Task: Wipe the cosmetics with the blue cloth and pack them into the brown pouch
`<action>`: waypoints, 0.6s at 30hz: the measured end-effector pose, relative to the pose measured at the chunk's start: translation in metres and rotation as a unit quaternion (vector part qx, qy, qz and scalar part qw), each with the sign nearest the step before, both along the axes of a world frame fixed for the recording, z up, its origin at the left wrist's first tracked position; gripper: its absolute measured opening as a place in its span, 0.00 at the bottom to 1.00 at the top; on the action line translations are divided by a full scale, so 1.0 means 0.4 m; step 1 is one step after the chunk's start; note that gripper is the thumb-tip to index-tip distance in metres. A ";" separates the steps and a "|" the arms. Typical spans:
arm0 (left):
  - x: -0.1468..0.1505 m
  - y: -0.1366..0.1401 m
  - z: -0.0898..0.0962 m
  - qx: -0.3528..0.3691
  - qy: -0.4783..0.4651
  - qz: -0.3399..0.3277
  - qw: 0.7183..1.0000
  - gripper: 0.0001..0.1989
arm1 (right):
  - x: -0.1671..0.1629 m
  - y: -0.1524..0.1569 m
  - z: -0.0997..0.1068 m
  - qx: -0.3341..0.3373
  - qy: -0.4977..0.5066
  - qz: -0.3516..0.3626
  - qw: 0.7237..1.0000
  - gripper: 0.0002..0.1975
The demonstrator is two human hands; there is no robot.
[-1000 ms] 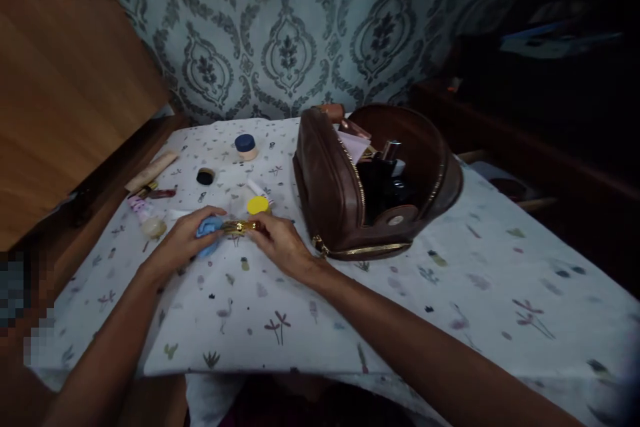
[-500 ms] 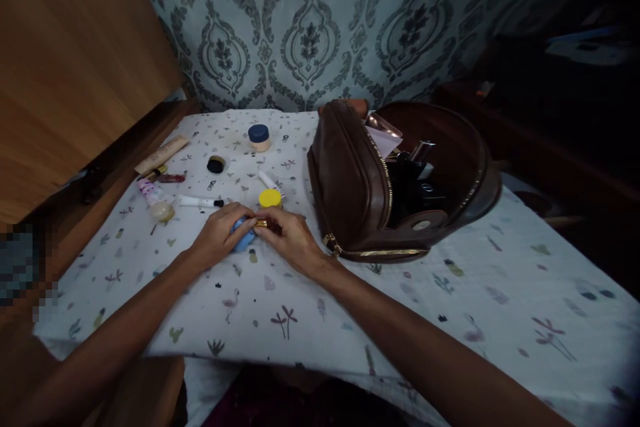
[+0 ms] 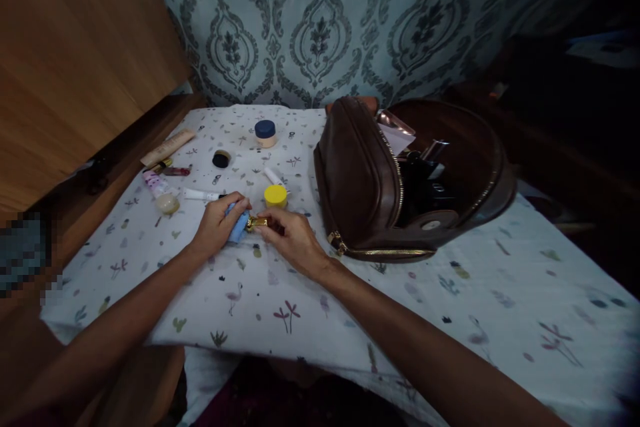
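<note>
My left hand (image 3: 220, 221) is closed on a crumpled blue cloth (image 3: 239, 227) just above the printed tablecloth. Between my hands is a small shiny gold tube (image 3: 258, 221), like a lipstick case; its left end meets the cloth. The fingertips of my right hand (image 3: 293, 235) pinch its right end. Right behind my fingers stands a jar with a yellow lid (image 3: 275, 196). A white tube with a black cap (image 3: 201, 194) lies by my left hand, its cap end partly hidden by the fingers.
An unzipped brown cosmetic bag (image 3: 357, 173) with several items inside stands right. A blue-lidded jar (image 3: 265, 133), a small black-topped pot (image 3: 221, 159) and a white stick (image 3: 273, 176) are farther back. Left lie a beige tube (image 3: 168, 148), a reddish tube (image 3: 177, 171) and a pink-and-white tube (image 3: 156, 181).
My hands have drawn slightly apart, so more of the gold tube shows between them. The blue cloth has shifted a little left with my left hand. The view has tilted slightly.
</note>
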State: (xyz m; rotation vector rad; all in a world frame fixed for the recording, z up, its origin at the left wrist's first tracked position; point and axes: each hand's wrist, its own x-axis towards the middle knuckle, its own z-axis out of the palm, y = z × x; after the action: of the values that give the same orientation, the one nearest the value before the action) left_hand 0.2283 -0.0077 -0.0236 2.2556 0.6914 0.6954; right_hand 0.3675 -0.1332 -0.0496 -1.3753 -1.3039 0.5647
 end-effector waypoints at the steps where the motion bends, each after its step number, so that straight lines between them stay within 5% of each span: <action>1: 0.000 0.003 0.002 -0.016 -0.009 0.005 1.000 0.20 | 0.001 0.000 -0.002 0.006 0.010 -0.003 1.000 0.08; 6: 0.000 0.017 0.015 -0.131 -0.023 0.010 0.991 0.25 | 0.013 0.008 -0.015 0.029 0.070 -0.021 0.997 0.12; 14: -0.002 0.023 0.024 -0.128 0.045 -0.088 0.987 0.25 | 0.014 0.012 -0.016 0.066 0.130 -0.017 0.989 0.13; 18: -0.002 0.014 0.011 -0.118 0.024 -0.071 0.990 0.22 | 0.010 0.007 -0.004 0.050 0.120 0.000 0.992 0.12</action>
State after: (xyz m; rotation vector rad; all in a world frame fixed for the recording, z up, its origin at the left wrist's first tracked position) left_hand 0.2275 -0.0021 -0.0191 2.0854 0.5948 0.4667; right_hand 0.3714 -0.1304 -0.0511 -1.1856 -1.1226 0.6353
